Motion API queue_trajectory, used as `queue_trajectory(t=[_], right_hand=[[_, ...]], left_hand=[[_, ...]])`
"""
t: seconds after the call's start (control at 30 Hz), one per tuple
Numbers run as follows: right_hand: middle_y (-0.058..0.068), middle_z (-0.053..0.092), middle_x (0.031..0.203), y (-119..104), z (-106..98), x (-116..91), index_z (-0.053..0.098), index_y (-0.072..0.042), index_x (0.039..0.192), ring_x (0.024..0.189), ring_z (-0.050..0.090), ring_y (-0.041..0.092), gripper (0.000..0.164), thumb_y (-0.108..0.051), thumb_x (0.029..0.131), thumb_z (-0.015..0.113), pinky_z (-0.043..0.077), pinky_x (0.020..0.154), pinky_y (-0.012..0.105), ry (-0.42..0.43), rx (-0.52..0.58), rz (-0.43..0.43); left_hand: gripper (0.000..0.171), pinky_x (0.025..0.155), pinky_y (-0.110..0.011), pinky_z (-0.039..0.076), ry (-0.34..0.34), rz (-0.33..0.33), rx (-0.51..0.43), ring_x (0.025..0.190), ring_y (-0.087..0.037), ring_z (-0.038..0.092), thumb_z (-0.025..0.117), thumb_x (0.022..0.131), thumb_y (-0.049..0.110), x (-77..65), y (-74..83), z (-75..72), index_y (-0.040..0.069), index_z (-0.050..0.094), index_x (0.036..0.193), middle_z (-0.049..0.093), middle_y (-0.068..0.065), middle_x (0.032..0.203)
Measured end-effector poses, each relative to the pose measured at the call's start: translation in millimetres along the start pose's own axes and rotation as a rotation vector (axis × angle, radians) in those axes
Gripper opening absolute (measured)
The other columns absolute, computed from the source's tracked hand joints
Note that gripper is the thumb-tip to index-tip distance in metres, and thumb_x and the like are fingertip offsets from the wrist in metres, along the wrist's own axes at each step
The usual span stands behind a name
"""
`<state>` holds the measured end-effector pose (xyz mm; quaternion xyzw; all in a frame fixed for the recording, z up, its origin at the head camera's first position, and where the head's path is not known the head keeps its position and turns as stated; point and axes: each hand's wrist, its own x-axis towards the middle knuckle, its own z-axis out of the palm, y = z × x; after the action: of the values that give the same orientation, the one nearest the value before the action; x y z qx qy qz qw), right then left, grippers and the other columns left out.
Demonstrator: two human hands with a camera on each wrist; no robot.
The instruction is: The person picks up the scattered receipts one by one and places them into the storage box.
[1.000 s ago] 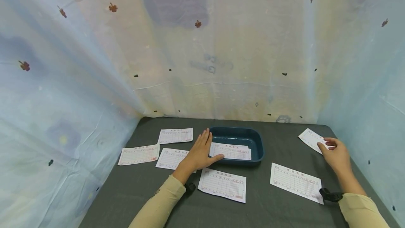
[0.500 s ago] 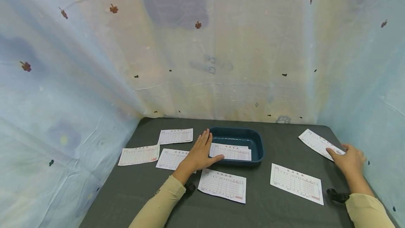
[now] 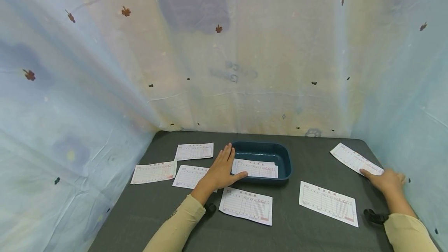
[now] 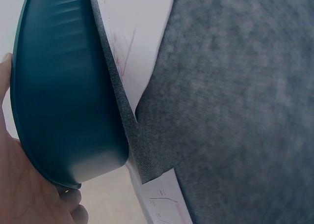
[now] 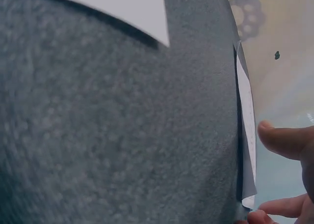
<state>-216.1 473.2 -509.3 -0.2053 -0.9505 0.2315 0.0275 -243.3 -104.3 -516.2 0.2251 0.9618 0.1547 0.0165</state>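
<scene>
A dark teal plastic tray (image 3: 262, 150), with printed paper forms (image 3: 254, 168) lying in it, stands mid-table. My left hand (image 3: 220, 169) rests along its left side, fingers straight and thumb across the front rim. The left wrist view shows the tray's wall (image 4: 68, 86) beside that hand (image 4: 29, 184). At the table's right side, my right hand (image 3: 388, 182) is at the near end of another printed form (image 3: 353, 159). In the right wrist view the thumb (image 5: 282, 138) stands apart from this form (image 5: 247, 116), while fingertips are close to its lower end.
One form (image 3: 329, 203) lies at front right and another form (image 3: 246, 206) in front of the tray. Several more, including a form (image 3: 154, 172) at far left, lie left of the tray. A patterned curtain (image 3: 259, 69) surrounds the dark table (image 3: 280, 224).
My right hand has slid right and toward me along the form to its near end, uncovering more of it. The left hand and the tray have stayed in place.
</scene>
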Motion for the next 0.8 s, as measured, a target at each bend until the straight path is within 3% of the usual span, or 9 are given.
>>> queue_trajectory(t=[0.17, 0.4, 0.67, 0.8], right_hand=[[0.056, 0.048, 0.114, 4.5, 2.7, 0.2, 0.041, 0.04, 0.119, 0.101, 0.042, 0.06, 0.094, -0.048, 0.096, 0.065, 0.036, 0.09, 0.065, -0.036, -0.016, -0.001], [0.056, 0.046, 0.112, 1.7, 3.4, -1.6, 0.038, 0.042, 0.118, 0.102, 0.042, 0.061, 0.087, -0.037, 0.094, 0.068, 0.042, 0.086, 0.063, -0.055, -0.012, 0.025], [0.057, 0.045, 0.117, 2.5, 5.7, -0.6, 0.042, 0.038, 0.119, 0.108, 0.04, 0.068, 0.08, -0.033, 0.096, 0.07, 0.04, 0.088, 0.069, -0.016, 0.022, -0.017], [0.055, 0.042, 0.12, 6.5, 9.7, 0.9, 0.043, 0.035, 0.122, 0.113, 0.037, 0.067, 0.078, -0.032, 0.096, 0.071, 0.039, 0.088, 0.069, 0.005, 0.079, 0.002]], left_hand=[[0.118, 0.135, -0.048, 0.007, 0.0, -0.001, -0.009, 0.167, -0.028, -0.002, 0.044, 0.098, 0.085, -1.0, 0.7, -0.2, 0.0, 0.01, 0.171, -0.003, -0.015, 0.181], [0.117, 0.135, -0.051, 0.012, 0.013, 0.01, 0.014, 0.167, -0.029, -0.001, 0.043, 0.098, 0.085, 1.8, -2.1, 1.6, 0.0, 0.011, 0.171, -0.002, -0.016, 0.18], [0.118, 0.135, -0.049, 0.009, 0.002, 0.004, 0.005, 0.167, -0.029, -0.001, 0.043, 0.098, 0.086, 2.0, -1.8, 1.5, 0.0, 0.009, 0.171, -0.004, -0.016, 0.18], [0.117, 0.135, -0.049, 0.009, 0.001, 0.0, 0.005, 0.167, -0.028, -0.002, 0.043, 0.098, 0.085, 1.2, -1.5, 2.5, 0.0, 0.009, 0.171, -0.004, -0.015, 0.18]])
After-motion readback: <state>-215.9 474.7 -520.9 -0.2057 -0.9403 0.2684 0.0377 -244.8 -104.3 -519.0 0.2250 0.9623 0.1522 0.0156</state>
